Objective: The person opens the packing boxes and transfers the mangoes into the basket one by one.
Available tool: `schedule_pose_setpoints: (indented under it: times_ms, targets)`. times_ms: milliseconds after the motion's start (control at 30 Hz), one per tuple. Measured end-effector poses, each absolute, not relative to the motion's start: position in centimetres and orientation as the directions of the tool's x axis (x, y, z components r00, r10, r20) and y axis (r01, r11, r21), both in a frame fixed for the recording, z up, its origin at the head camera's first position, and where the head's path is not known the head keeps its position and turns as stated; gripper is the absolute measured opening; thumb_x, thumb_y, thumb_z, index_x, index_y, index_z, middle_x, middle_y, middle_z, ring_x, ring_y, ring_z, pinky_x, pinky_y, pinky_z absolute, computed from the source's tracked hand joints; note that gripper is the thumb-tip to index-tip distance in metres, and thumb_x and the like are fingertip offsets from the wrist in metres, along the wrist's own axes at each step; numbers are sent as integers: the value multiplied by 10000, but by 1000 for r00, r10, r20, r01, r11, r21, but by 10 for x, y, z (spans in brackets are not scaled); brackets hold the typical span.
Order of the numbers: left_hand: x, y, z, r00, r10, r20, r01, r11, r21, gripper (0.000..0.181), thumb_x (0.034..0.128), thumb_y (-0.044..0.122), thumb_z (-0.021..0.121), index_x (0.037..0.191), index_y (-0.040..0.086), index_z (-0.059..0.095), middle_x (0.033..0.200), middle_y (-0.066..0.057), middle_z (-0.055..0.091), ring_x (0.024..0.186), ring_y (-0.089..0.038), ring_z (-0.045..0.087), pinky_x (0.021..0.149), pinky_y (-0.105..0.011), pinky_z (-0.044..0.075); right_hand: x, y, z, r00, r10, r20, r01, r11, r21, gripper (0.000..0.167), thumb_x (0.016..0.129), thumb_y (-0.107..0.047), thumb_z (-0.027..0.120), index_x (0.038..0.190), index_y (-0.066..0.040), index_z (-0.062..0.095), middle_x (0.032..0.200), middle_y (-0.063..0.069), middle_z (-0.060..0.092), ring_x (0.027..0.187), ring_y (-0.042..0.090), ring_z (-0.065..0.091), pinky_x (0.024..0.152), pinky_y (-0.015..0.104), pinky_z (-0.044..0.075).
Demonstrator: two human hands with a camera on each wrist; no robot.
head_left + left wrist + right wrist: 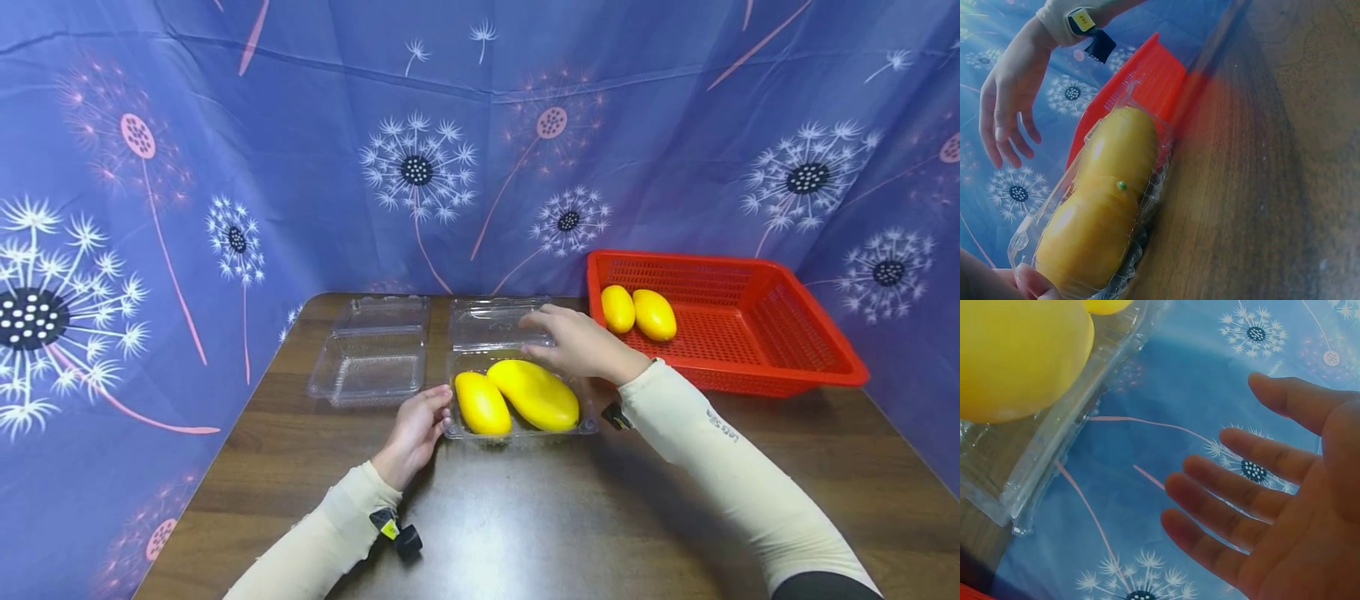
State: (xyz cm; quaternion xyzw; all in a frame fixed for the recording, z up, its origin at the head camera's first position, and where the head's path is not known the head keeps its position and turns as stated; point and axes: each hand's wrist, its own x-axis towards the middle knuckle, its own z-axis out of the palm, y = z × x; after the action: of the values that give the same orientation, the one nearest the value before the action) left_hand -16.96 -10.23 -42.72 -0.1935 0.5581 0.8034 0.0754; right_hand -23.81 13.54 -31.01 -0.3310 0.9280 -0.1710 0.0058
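Two yellow mangoes, a smaller one (482, 404) on the left and a larger one (536, 395) on the right, lie in the base of a clear plastic clamshell box (517, 434). The box's lid (487, 323) is folded back, away from the person. At the left side of the box, the left hand (417, 429) pinches its rim; the left wrist view shows thumb and finger (1034, 282) at the near corner. Over the right part of the lid hovers the right hand (573, 340), holding nothing. Its fingers are spread and loosely extended in the right wrist view (1285, 506).
Left of the box stands a second clear clamshell box (375, 367) with its lid folded back. At the back right is a red perforated basket (750, 325), with two mangoes (654, 315) at its left end. A dandelion-print blue cloth (480, 167) hangs behind the wooden table (480, 517).
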Motion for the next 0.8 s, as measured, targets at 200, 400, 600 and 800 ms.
schedule_pose_setpoints:
  times_ms: [200,400,600,800]
  targets:
    - [-171,-102,-430,-913,-104,-394,-332,-369,868,336,960,39,545,1264,-99,507,847,21,520,630,-28,446,546,-108,411,-236,135,-316,-795,-605,51,-588,745,-315,485,899,-347,685,1300,-91,591,1307,129,597,1199,320,575,1045,506,463]
    - [-170,-102,-430,-915,-102,-392,-333,-359,872,336,953,36,550,1261,-95,516,831,37,527,615,-20,453,536,-107,408,-236,136,-324,-799,-601,-11,-571,765,-298,545,891,-382,687,1325,-75,567,1337,163,578,1234,356,549,1061,522,444]
    - [-170,-103,-428,-920,-94,-381,-327,-354,876,391,945,26,552,1307,-107,487,844,29,522,624,-15,455,546,-102,409,-238,135,-332,-803,-589,-90,-543,787,-293,627,884,-406,688,1373,-51,519,1382,193,544,1274,389,516,1084,540,416]
    - [-166,-106,-426,-939,-72,-337,-287,-376,881,323,910,25,589,1211,-88,567,846,12,532,638,-27,470,568,-104,422,-240,135,-342,-800,-583,-140,-530,797,-289,653,866,-414,708,1373,-50,515,1393,200,535,1287,403,501,1081,557,412]
